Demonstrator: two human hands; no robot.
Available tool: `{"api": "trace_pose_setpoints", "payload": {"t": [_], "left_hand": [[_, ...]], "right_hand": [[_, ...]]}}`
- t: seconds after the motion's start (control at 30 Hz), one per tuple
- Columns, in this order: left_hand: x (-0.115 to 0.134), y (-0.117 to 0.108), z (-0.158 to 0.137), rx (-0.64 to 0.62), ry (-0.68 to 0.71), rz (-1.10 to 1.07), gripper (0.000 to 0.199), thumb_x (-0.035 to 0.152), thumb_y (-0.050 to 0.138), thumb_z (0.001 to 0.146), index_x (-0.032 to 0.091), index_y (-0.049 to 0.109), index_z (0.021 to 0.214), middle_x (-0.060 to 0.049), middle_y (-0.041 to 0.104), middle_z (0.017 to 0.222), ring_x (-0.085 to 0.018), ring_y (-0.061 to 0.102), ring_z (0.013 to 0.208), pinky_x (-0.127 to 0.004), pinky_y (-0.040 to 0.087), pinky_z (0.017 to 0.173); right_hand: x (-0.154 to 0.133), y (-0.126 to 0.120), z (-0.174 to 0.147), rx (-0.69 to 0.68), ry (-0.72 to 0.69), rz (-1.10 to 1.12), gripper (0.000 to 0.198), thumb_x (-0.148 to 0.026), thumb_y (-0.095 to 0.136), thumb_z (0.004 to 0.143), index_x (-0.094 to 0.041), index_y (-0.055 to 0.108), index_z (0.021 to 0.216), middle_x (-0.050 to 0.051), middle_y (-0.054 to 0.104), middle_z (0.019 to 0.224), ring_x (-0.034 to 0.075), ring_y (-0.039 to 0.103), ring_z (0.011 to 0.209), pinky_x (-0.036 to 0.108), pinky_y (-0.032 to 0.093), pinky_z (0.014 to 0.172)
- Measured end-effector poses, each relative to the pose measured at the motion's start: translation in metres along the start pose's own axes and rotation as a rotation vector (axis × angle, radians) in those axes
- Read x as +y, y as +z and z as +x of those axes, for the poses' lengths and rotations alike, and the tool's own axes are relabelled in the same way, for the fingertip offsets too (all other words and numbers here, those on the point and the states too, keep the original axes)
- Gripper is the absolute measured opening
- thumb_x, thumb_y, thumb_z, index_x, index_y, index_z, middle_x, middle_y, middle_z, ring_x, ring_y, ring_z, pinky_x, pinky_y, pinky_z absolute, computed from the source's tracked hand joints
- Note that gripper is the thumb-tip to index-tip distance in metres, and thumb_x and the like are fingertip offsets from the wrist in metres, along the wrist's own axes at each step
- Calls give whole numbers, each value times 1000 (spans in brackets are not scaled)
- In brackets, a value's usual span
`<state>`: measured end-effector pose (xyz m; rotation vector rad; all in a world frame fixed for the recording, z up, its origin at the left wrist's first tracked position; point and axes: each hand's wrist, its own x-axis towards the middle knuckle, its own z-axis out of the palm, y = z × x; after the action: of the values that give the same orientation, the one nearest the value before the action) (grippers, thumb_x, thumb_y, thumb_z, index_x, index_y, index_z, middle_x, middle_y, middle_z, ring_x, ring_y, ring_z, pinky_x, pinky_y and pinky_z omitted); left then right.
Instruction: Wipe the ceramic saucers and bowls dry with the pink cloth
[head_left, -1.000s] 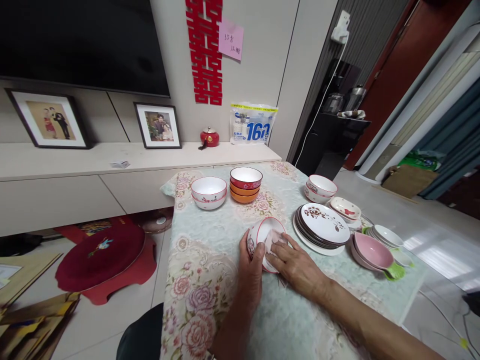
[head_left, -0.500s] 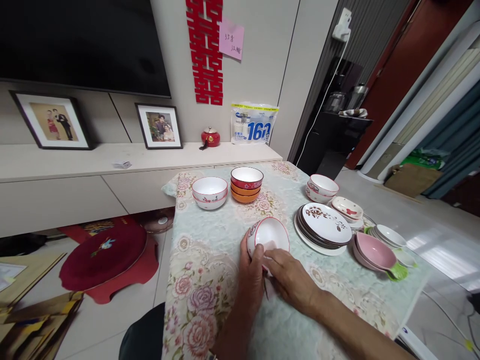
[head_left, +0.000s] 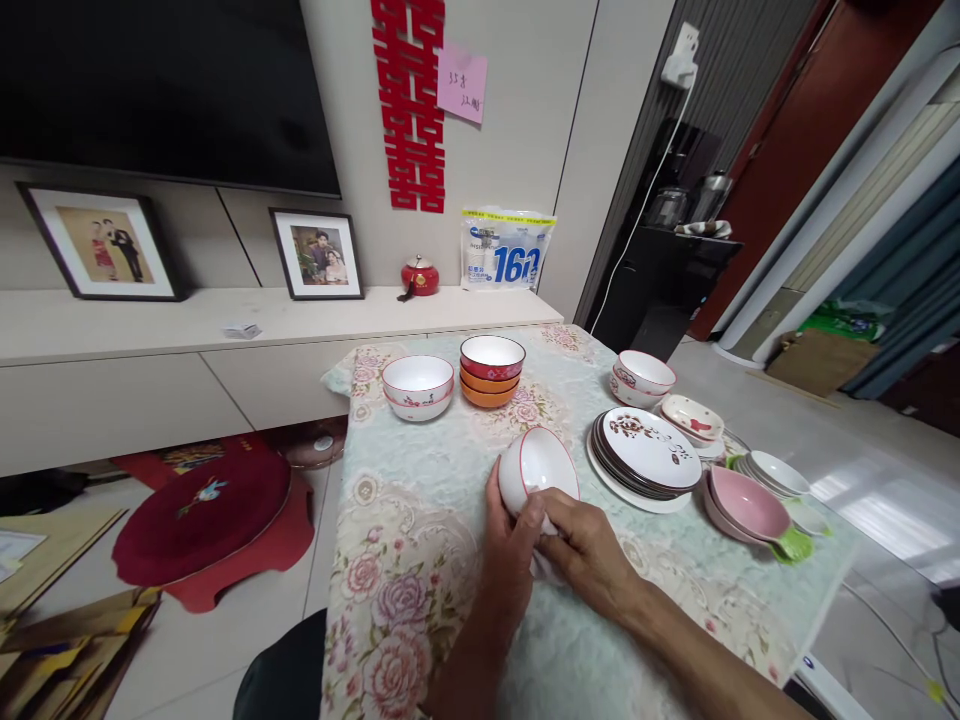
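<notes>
1. While the white bowl [head_left: 550, 466] tilts over the surface [head_left: 420, 465], the left grip [head_left: 511, 545] cups it; loosening could drop it.
2. The right grip [head_left: 589, 545] pinches white cloth [head_left: 547, 571] near the rim; tugging might twist the bowl.
3. One white bowl held; stacked beyond, one red bowl [head_left: 492, 369], two orange bowls [head_left: 489, 391].

A white bowl [head_left: 541, 468] with a thin red rim sits tilted to the left of the plate stack [head_left: 645, 455], its mouth angled toward that stack. I can just make out a pale cloth [head_left: 547, 568], mostly hidden, bunched by the bowl's near edge.
</notes>
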<state>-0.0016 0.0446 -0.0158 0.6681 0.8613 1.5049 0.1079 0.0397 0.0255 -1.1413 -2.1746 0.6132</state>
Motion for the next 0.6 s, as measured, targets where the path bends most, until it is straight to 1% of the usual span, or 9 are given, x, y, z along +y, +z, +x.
{"api": "trace_pose_setpoints", "payload": {"t": [0.07, 0.17, 0.23, 0.3, 0.37, 0.43, 0.47, 0.53, 0.6], "left_hand": [[1, -2, 0, 24, -6, 16, 74, 47, 65, 81, 18, 39, 144, -16, 63, 129, -29, 64, 113, -39, 52, 94], [1, -5, 2, 56, -39, 18, 68, 49, 63, 83, 18, 43, 141, -15, 66, 124, -28, 66, 108, -38, 54, 90], [0, -6, 4, 53, -58, -6, 69, 49, 64, 82, 18, 44, 140, -15, 66, 123, -28, 66, 107, -38, 55, 88], [0, -5, 6, 53, -74, -33, 70, 49, 66, 80, 19, 44, 140, -15, 65, 125, -29, 66, 109, -39, 56, 87], [-1, -4, 6, 61, -84, -45, 72, 49, 67, 79, 20, 43, 140, -16, 65, 126, -30, 66, 110, -40, 56, 86], [-2, -2, 5, 64, -76, -36, 73, 48, 68, 79, 19, 42, 141, -16, 64, 128, -30, 64, 112, -39, 55, 88], [-3, -2, 5, 56, -65, -27, 74, 46, 69, 79, 19, 41, 141, -16, 63, 129, -29, 63, 114, -39, 54, 91], [-3, -1, 3, 29, -45, -16, 74, 42, 70, 79, 18, 39, 142, -16, 61, 132, -29, 61, 119, -38, 52, 96], [-4, -2, 1, 11, -29, -14, 76, 40, 70, 79, 19, 37, 145, -15, 61, 132, -29, 60, 121, -39, 50, 99]], "right_hand": [[1, 0, -1, -54, -37, -32, 17, -13, 48, 91, -23, 58, 101, 4, 64, 100, 18, 61, 91, 28, 50, 77], [14, -5, -4, -180, -152, -262, 28, -14, 48, 92, -22, 56, 117, 8, 63, 106, 22, 59, 99, 40, 47, 93], [26, -11, -6, -225, -222, -438, 29, -12, 45, 94, -23, 56, 120, 7, 65, 104, 22, 60, 102, 53, 34, 108], [35, -17, -6, -220, -272, -566, 29, -12, 43, 97, -23, 57, 120, 7, 66, 104, 22, 61, 103, 62, 17, 114], [38, -20, -6, -186, -294, -609, 28, -11, 42, 98, -22, 59, 118, 7, 67, 104, 21, 61, 103, 62, 13, 115], [36, -19, -6, -168, -283, -546, 26, -10, 46, 95, -21, 60, 114, 7, 67, 100, 21, 62, 100, 59, 21, 114], [32, -17, -5, -162, -257, -482, 23, -11, 48, 93, -21, 61, 111, 6, 67, 97, 21, 62, 97, 54, 29, 111], [21, -12, -3, -145, -148, -314, 16, -13, 53, 90, -20, 62, 101, 4, 66, 91, 20, 61, 90, 41, 45, 97], [10, -7, -2, -100, -20, -129, 10, -14, 53, 90, -20, 61, 91, 3, 64, 89, 18, 61, 84, 30, 49, 80]]}}
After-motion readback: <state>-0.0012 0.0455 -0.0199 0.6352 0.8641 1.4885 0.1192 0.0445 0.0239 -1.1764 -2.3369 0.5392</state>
